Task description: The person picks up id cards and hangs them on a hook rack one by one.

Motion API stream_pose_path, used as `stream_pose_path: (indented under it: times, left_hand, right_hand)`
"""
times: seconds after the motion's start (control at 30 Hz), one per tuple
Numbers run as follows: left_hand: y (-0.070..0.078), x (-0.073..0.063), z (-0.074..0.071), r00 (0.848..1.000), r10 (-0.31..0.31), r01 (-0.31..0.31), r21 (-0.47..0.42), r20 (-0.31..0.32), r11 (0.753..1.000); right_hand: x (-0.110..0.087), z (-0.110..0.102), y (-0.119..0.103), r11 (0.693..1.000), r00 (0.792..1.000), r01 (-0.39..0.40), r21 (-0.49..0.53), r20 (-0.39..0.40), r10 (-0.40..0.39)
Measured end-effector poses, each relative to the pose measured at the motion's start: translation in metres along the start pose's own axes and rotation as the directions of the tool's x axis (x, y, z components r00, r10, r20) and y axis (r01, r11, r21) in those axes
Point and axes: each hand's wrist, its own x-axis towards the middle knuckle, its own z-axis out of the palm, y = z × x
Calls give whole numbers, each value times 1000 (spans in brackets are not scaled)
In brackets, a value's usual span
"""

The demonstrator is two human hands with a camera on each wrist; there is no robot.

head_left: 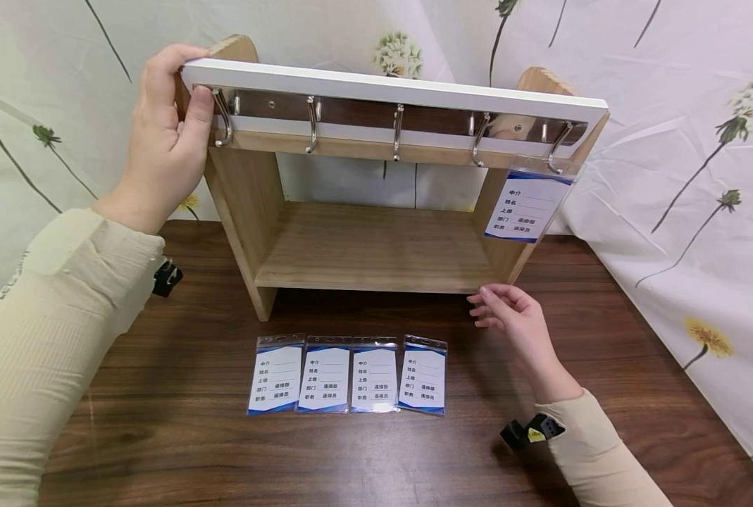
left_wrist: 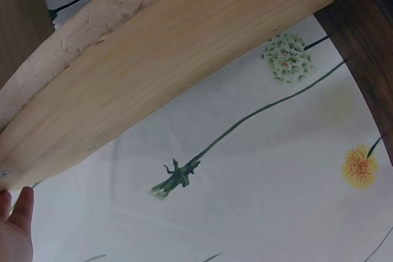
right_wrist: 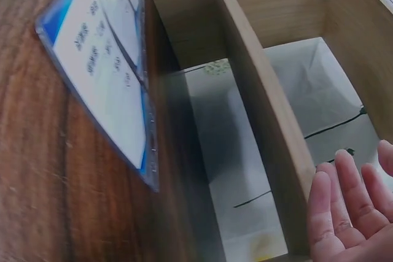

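Observation:
A wooden rack [head_left: 376,246] carries a white rail [head_left: 414,83] with a row of metal hooks across its top front. My left hand [head_left: 170,137] grips the rail's left end, thumb on the front beside the first hook. From the rightmost hook hangs a badge in a clear holder [head_left: 528,208]. My right hand [head_left: 509,313] is in the air by the lower shelf's right front corner, fingers loosely bent and holding nothing. Left of it, several badges lie in a row on the table; the closest is the rightmost badge [head_left: 423,373], slightly tilted.
The dark wooden table [head_left: 351,465] spreads under everything. Behind the rack hangs a white cloth [head_left: 325,35] printed with dandelions, which also runs down the right side. The rack's left side panel [left_wrist: 153,59] fills the upper part of the left wrist view.

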Motion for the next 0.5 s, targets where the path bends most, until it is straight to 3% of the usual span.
stream_pose_path:
  times: [0.23, 0.5]
  left_hand:
    - [-2, -1, -4, 994, 106, -106, 1, 32, 994]
    - [-3, -1, -3, 993, 114, -114, -10, 31, 993]
  right_hand:
    - [-3, 7, 12, 998, 998, -60, -28, 34, 61]
    - [-2, 8, 25, 987, 990, -118, -112, 64, 125]
